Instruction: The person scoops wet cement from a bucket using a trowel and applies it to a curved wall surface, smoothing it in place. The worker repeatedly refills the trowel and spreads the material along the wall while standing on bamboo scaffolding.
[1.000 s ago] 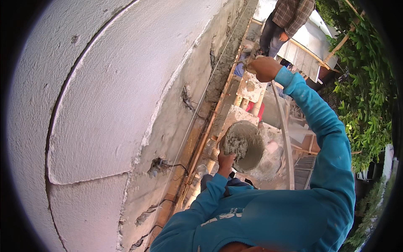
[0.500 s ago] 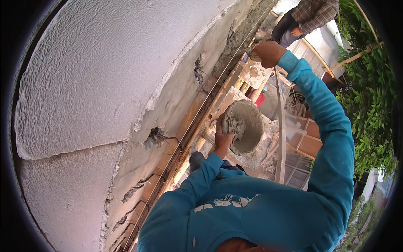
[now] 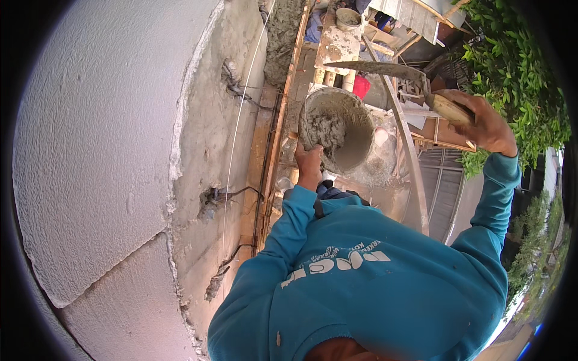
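My left hand (image 3: 309,165) is closed on the near left rim of a round, cement-coated bucket (image 3: 363,129). Wet grey mortar (image 3: 327,128) lies inside, mostly toward the left side. Out to the right, my right hand (image 3: 484,124) grips the wooden handle of a trowel (image 3: 385,68). Its long, mortar-smeared blade points left and passes above the bucket's far rim in the picture, apart from it. No load of mortar shows clearly on the blade.
A rough wall (image 3: 114,132) fills the left, with a taut string (image 3: 239,111) and wires beside it. Wooden planking (image 3: 289,78) edges the wall. A slanting post (image 3: 402,123) stands right of the bucket; a smaller bucket (image 3: 348,19) sits on a far board. Foliage (image 3: 518,78) hangs at right.
My right hand has swung from the far wall side out to the right, bringing the trowel into plain sight. The view has turned; the other person has left it. My left hand still holds the bucket.
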A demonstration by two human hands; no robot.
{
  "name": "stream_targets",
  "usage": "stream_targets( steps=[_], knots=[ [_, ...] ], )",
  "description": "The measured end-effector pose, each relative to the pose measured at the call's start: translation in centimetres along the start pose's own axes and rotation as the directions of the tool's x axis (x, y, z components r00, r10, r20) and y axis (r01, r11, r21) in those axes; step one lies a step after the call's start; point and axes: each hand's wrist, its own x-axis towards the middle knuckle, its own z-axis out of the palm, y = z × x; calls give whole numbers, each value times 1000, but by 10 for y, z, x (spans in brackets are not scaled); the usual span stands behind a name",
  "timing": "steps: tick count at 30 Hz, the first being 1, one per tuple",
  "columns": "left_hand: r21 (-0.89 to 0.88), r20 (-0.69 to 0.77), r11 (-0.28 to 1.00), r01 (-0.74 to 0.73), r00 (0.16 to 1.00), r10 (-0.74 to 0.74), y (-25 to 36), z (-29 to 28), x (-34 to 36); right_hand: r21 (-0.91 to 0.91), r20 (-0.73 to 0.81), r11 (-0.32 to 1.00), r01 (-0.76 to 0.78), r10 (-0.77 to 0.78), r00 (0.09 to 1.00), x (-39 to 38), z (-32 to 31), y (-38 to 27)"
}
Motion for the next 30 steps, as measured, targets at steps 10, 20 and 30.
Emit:
stream_targets(
  steps=[10,20,30],
  knots=[
    [354,235,910,-216,962,137,4,44,-21,-192,57,897,-398,415,908,-14,212,46],
    [296,399,916,-272,906,140,23,56,-39,572,597,524,-631,261,759,-73,175,92],
    [286,172,956,-64,985,15,26,37,3,947,273,-227,-227,198,941,-97,324,55]
  ],
)
